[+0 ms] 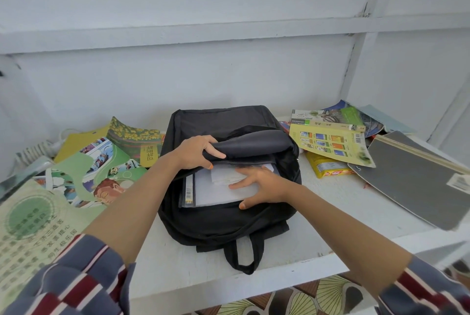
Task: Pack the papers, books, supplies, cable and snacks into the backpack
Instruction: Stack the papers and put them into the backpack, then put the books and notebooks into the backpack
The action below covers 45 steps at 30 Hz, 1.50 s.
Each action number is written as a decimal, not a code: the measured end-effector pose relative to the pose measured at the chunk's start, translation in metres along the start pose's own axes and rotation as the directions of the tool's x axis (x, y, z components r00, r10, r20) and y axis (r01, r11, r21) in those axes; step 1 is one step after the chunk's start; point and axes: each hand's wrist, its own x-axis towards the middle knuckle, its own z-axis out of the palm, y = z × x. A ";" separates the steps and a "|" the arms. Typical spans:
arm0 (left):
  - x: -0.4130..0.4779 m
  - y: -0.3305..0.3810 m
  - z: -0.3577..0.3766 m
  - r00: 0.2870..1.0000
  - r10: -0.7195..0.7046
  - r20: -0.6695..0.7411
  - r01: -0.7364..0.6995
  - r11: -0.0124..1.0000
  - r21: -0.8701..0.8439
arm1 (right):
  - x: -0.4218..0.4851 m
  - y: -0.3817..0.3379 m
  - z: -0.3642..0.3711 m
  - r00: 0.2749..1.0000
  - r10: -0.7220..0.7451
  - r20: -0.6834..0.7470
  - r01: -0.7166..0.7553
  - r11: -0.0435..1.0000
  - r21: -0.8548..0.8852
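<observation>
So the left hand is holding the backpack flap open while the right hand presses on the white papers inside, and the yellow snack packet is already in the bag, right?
Not quite. The head view shows the yellow snack packet lying on the shelf to the right of the backpack, partly under a book, not in the bag. The rest holds: left hand lifts the flap, right hand presses the white papers.

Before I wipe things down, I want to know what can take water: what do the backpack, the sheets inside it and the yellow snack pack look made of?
Backpack: black woven fabric, matte, folding softly. Sheets: white paper, likely; flat, thin-edged. Yellow snack pack: probably printed plastic film or card; slight sheen, partly hidden.
</observation>
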 end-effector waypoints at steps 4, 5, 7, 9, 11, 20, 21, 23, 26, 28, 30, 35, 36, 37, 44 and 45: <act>-0.001 0.008 -0.005 0.990 -0.023 0.141 0.026 0.999 -0.020 | -0.009 -0.004 -0.023 0.999 0.006 0.052 -0.013 0.992 0.124; -0.001 0.011 -0.007 0.980 -0.028 0.195 0.033 0.999 -0.021 | -0.012 -0.004 -0.030 0.998 -0.002 0.057 -0.005 0.993 0.121; 0.000 0.016 -0.011 0.958 -0.044 0.282 0.055 0.998 -0.030 | -0.019 -0.004 -0.044 0.997 0.007 0.076 -0.016 0.994 0.113; 0.003 0.019 -0.014 0.943 -0.082 0.322 0.093 0.995 -0.019 | -0.022 0.000 -0.052 0.995 0.045 0.086 -0.054 0.993 0.107; 0.005 0.022 -0.016 0.935 -0.123 0.332 0.128 0.992 0.009 | -0.025 0.006 -0.054 0.993 0.086 0.085 -0.094 0.991 0.099; 0.015 0.047 -0.020 0.994 -0.100 0.053 0.100 0.995 0.004 | -0.042 0.016 -0.056 0.975 0.179 0.131 -0.193 0.975 0.107; 0.017 0.049 -0.020 0.997 -0.080 -0.014 0.080 0.997 0.007 | -0.046 0.016 -0.061 0.974 0.187 0.125 -0.203 0.970 0.132; 0.024 0.056 -0.017 0.990 -0.034 -0.133 0.031 0.999 -0.028 | -0.056 0.015 -0.073 0.975 0.199 0.096 -0.214 0.957 0.197; 0.035 0.076 -0.011 0.974 0.040 -0.225 -0.078 0.983 -0.163 | -0.074 0.018 -0.094 0.973 0.228 0.027 -0.226 0.930 0.291; 0.044 0.090 -0.008 0.968 0.076 -0.240 -0.138 0.958 -0.250 | -0.087 0.028 -0.104 0.964 0.254 -0.072 -0.212 0.908 0.362; 0.056 0.105 -0.004 0.964 0.108 -0.244 -0.182 0.935 -0.305 | -0.098 0.042 -0.114 0.938 0.295 -0.184 -0.198 0.889 0.414; 0.099 0.139 0.007 0.969 0.125 -0.212 -0.197 0.911 -0.363 | -0.124 0.093 -0.137 0.800 0.472 -0.371 -0.266 0.833 0.484; 0.109 0.145 0.011 0.974 0.115 -0.193 -0.181 0.911 -0.371 | -0.127 0.107 -0.140 0.765 0.503 -0.403 -0.279 0.822 0.496; 0.120 0.151 0.016 0.979 0.102 -0.175 -0.163 0.910 -0.382 | -0.129 0.122 -0.144 0.731 0.530 -0.431 -0.289 0.812 0.507; 0.199 0.177 0.044 0.998 -0.063 0.006 0.058 0.879 -0.474 | -0.123 0.217 -0.172 0.659 0.623 -0.421 -0.388 0.761 0.520; 0.208 0.177 0.047 0.995 -0.092 0.036 0.098 0.878 -0.468 | -0.120 0.227 -0.174 0.666 0.627 -0.405 -0.406 0.759 0.508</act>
